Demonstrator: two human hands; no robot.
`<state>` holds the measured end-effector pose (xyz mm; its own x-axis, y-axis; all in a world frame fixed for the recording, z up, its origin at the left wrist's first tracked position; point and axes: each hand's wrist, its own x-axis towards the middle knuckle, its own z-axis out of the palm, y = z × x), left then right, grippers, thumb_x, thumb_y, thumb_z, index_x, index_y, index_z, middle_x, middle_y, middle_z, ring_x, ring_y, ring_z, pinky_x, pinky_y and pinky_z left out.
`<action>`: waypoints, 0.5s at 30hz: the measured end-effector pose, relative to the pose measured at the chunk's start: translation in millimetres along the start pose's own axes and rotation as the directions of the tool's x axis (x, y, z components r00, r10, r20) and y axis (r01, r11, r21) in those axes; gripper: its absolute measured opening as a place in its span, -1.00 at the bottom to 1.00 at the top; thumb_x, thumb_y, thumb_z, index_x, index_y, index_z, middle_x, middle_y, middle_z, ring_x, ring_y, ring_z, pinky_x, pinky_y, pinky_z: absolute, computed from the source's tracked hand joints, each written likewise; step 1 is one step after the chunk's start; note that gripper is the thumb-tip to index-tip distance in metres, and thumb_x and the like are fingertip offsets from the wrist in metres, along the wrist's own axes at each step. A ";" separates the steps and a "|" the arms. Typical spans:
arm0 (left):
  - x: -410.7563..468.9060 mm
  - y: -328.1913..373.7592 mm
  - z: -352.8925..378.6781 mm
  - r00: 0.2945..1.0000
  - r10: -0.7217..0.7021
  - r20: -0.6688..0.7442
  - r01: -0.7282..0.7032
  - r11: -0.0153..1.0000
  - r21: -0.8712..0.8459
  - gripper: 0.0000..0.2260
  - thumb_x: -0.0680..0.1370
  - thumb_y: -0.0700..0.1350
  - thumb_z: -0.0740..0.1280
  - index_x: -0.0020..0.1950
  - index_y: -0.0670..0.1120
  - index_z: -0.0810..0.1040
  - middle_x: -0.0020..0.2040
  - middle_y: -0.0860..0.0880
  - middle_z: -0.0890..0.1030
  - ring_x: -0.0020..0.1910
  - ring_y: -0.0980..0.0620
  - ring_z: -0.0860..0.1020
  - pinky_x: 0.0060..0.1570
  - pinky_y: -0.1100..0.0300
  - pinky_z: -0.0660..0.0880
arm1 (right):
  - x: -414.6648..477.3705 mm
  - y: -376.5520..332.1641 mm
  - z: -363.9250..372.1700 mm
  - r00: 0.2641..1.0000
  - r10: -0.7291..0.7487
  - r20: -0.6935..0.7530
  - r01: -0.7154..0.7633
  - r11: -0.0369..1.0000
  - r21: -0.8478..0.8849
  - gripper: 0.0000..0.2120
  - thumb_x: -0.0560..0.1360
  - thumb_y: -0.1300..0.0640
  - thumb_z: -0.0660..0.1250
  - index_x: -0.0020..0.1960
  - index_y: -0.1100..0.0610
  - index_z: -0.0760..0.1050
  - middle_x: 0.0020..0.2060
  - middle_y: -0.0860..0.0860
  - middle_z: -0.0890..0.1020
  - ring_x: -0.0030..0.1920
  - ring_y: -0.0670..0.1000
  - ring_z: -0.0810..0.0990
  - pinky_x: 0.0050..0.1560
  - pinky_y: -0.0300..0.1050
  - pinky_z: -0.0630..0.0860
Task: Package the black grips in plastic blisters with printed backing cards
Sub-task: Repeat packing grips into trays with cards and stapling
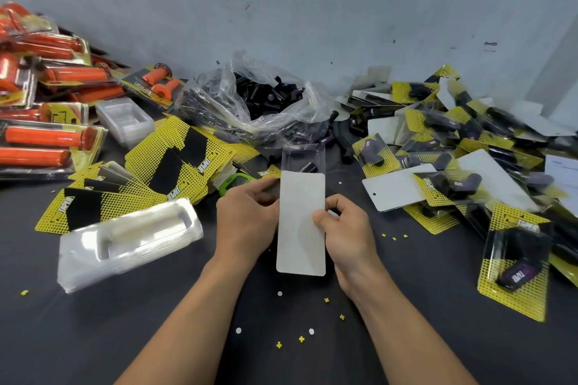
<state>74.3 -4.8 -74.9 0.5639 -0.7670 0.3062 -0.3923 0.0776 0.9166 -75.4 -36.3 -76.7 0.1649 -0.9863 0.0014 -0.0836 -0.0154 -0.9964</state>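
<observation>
Pinching the right edge of the card (301,228) with the right hand (347,228), thumb on the blank white back, fingers curled underneath. Gripping the left edge with the left hand (247,216), fingers curled round card and blister (303,151) together, as far as can be told. Holding the card printed side down over the table (93,337), far end tucked into the clear blister, blister poking out beyond it. Inside the plastic, one black grip (309,167), plain to see. Looks like mid-insertion: card partly in, not yet fully seated.

Further out, to the right, a big heap of finished packs (469,150), black grips closed up on yellow cards; plenty done, then. Straight ahead, an open bag (269,97) holding many loose black grips; plenty left too. To the left, a fan of printed cards (175,166) and a stack of empty blisters (125,241) close by, with a second stack (125,119) behind. Far left, orange packs (47,87), seemingly a separate batch. Judging roughly: somewhere mid-job, with supplies enough for many more packs.
</observation>
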 end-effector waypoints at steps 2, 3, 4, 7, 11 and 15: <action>0.6 -2.0 2.1 0.999 0.009 -0.043 -0.008 1.000 0.023 -0.76 0.46 -0.05 0.58 0.12 0.11 0.75 -0.31 0.46 0.61 -0.19 0.42 0.63 -0.23 0.54 0.49 | 0.6 0.5 1.0 0.999 -0.027 -0.018 0.026 0.998 -0.053 -0.83 0.58 0.28 0.33 -0.17 0.12 0.52 -0.24 0.09 0.70 -0.25 0.00 0.58 -0.26 -0.10 0.46; 0.6 -3.3 3.0 0.999 0.025 -0.048 -0.023 0.999 0.041 -0.80 0.49 -0.07 0.55 0.10 0.09 0.76 -0.29 0.44 0.62 -0.19 0.42 0.62 -0.23 0.54 0.48 | 0.7 0.6 1.1 0.999 -0.035 -0.022 0.033 0.997 -0.074 -0.85 0.58 0.26 0.33 -0.17 0.11 0.53 -0.23 0.14 0.69 -0.26 0.01 0.56 -0.26 -0.08 0.45; 0.8 -4.1 3.5 0.998 0.039 -0.045 -0.036 0.997 0.063 -0.83 0.51 -0.10 0.52 0.07 0.09 0.77 -0.28 0.44 0.63 -0.19 0.43 0.62 -0.23 0.55 0.47 | 0.7 0.7 1.0 0.999 -0.039 -0.024 0.037 0.995 -0.088 -0.86 0.58 0.25 0.34 -0.15 0.12 0.53 -0.22 0.20 0.67 -0.28 0.02 0.53 -0.26 -0.07 0.43; 2.9 -4.2 3.1 1.000 -0.016 -0.008 0.017 0.999 0.051 -0.81 0.55 -0.18 0.47 0.07 0.08 0.75 -0.30 0.45 0.62 -0.19 0.41 0.63 -0.20 0.50 0.52 | 0.2 0.8 1.4 0.999 -0.046 -0.019 0.043 0.994 -0.105 -0.90 0.58 0.25 0.33 -0.12 0.16 0.52 -0.17 0.35 0.61 -0.29 0.04 0.45 -0.27 -0.06 0.37; 6.9 -0.9 0.5 0.944 -0.314 0.105 0.331 0.893 -0.306 -0.73 0.57 -0.29 0.43 0.22 -0.04 0.69 -0.17 -0.02 0.76 -0.23 -0.04 0.74 -0.33 0.09 0.66 | 0.5 2.5 0.7 0.993 -0.103 -0.063 0.092 0.984 -0.152 -0.89 0.58 0.23 0.34 -0.12 0.12 0.52 -0.25 0.20 0.67 -0.32 -0.01 0.48 -0.31 -0.11 0.41; 6.4 3.4 -0.3 0.920 -0.361 0.153 0.391 0.828 -0.401 -0.63 0.52 -0.34 0.43 0.27 -0.05 0.65 -0.20 -0.16 0.74 -0.35 -0.12 0.69 -0.37 0.08 0.63 | -3.3 -0.9 0.2 0.970 -0.195 -0.145 0.155 0.956 -0.249 -0.80 0.57 0.22 0.35 -0.08 -0.07 0.46 -0.33 -0.24 0.66 -0.25 -0.20 0.58 -0.40 -0.36 0.42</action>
<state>76.8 -9.3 -69.7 0.5492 -0.8310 -0.0882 0.1876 0.0197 0.9820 -75.6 -33.1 -75.8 0.0340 -0.9775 0.2082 -0.2990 -0.2087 -0.9311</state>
